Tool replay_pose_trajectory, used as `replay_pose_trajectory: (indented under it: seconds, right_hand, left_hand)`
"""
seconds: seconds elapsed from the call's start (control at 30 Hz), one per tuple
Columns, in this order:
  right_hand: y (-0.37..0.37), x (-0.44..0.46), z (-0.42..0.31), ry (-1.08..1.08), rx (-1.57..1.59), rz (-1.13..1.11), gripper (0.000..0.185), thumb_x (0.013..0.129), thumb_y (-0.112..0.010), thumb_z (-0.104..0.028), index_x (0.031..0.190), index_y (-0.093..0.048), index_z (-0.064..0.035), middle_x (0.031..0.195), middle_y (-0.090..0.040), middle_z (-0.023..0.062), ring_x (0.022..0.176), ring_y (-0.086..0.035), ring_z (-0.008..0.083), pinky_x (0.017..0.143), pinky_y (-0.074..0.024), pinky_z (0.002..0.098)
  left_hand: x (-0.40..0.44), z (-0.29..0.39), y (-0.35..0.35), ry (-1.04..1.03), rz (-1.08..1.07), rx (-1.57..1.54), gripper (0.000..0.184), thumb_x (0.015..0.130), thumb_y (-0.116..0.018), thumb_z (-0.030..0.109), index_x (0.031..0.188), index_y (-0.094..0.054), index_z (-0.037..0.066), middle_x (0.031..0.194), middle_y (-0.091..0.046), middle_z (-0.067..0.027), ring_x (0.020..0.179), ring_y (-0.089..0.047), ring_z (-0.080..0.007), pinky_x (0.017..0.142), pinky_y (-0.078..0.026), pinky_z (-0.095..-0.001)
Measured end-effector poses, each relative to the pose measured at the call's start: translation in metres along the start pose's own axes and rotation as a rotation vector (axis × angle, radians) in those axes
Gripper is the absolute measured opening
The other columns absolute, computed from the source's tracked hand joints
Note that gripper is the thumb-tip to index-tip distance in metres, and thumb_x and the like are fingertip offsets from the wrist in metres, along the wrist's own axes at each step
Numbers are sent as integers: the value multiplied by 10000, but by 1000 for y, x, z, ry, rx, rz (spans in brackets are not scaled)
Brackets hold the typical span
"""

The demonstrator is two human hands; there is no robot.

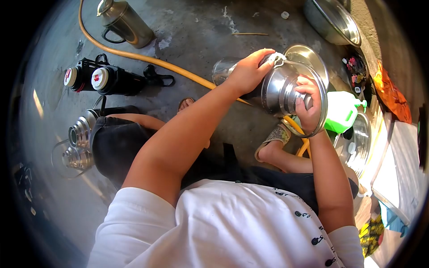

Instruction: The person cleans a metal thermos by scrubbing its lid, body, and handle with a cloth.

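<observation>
A shiny metal vacuum flask (273,91) with a stepped neck and a wire loop handle is held tilted in front of me, its neck toward the right. My left hand (251,70) is closed over its upper side, near a white tie-like piece (278,59) at the handle joint. Around the stepped neck, the fingers of my right hand (308,103) are curled, inside the handle loop. Just behind the flask shows a round metal bowl (308,56). A clear or shiny cylinder (222,70) appears beyond my left wrist; what it belongs to is unclear.
An orange hose (156,61) crosses the floor. Left are a metal jug (128,27), black flasks with white caps (118,81) and stepped-neck metal flasks (80,134). Right are a green jerrycan (342,111), a metal basin (367,134) and another basin (333,20).
</observation>
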State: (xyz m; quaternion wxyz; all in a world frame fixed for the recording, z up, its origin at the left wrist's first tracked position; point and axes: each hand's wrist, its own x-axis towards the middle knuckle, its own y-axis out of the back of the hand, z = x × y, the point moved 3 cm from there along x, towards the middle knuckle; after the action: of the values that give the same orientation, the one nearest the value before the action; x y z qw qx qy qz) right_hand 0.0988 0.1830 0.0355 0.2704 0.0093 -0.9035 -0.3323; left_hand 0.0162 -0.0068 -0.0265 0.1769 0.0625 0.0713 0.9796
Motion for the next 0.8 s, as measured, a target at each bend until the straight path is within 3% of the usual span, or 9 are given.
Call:
replay_pose_trajectory:
  seconds: [0.07,0.2,0.23,0.37,0.43,0.5,0.6,0.73,0.8]
  right_hand:
    - [-1,-1,1,-36,9,-33,216,720,-635,-68,935,-636,-53,1110,-627,141,1064,-575,303,975,-439,411]
    - [-2,3,-8,-18,-35,-87,240,714,-665,-92,948,-640,-43,1103,-626,145,1046,-579,294,957,-445,392]
    - [-1,8,-12,-5,7,-112,208,807,-614,-126,981,-632,-15,1107,-627,147,1046,-582,261,960,-442,384]
    - [11,16,-3,-687,708,92,420,1038,-355,-309,1088,-607,24,1015,-646,111,914,-593,149,853,-459,273]
    - [27,31,-33,-682,385,-210,440,1034,-395,-363,1105,-604,18,894,-639,57,821,-580,97,770,-452,240]
    - [17,45,-73,-765,399,-222,380,1001,-507,-348,1071,-626,6,822,-613,11,727,-542,70,679,-422,210]
    - [14,51,-82,-835,494,-108,248,932,-652,-266,897,-642,-20,673,-485,-57,577,-365,21,528,-273,179]
    - [38,58,-63,-683,289,40,259,931,-660,-269,817,-611,-42,610,-403,-101,544,-275,3,500,-171,197]
    - [42,58,-61,-640,261,51,223,912,-690,-236,831,-622,-40,662,-455,-91,591,-334,4,538,-226,180]
  left_hand:
    - [4,34,-13,-122,-97,-61,433,934,-608,199,1343,-506,96,1268,-576,-96,1127,-568,-200,988,-435,-307]
    - [14,44,-16,-273,-43,169,234,877,-632,124,1110,-604,129,1025,-596,-94,969,-597,-294,848,-488,-369]
    - [15,44,-18,-274,-35,175,234,877,-632,124,1110,-604,129,1025,-596,-94,969,-597,-294,848,-488,-369]
    - [8,47,-20,-283,130,288,203,854,-613,70,1053,-597,110,963,-576,-97,949,-583,-322,819,-492,-404]
    - [7,48,-19,-331,244,369,236,820,-621,33,1045,-590,99,968,-568,-92,975,-563,-314,826,-488,-399]
    - [7,48,-20,-343,275,357,270,787,-622,-2,1038,-582,89,973,-562,-96,988,-544,-318,836,-479,-400]
    - [11,44,-17,-352,379,345,284,788,-614,-12,1055,-582,81,969,-565,-108,965,-540,-331,841,-471,-409]
    - [12,61,-5,-428,380,239,293,808,-638,35,1091,-586,90,1001,-574,-109,978,-549,-329,859,-472,-407]
    - [8,58,-2,-432,379,209,296,810,-647,52,1097,-586,93,1008,-575,-111,986,-552,-328,862,-473,-409]
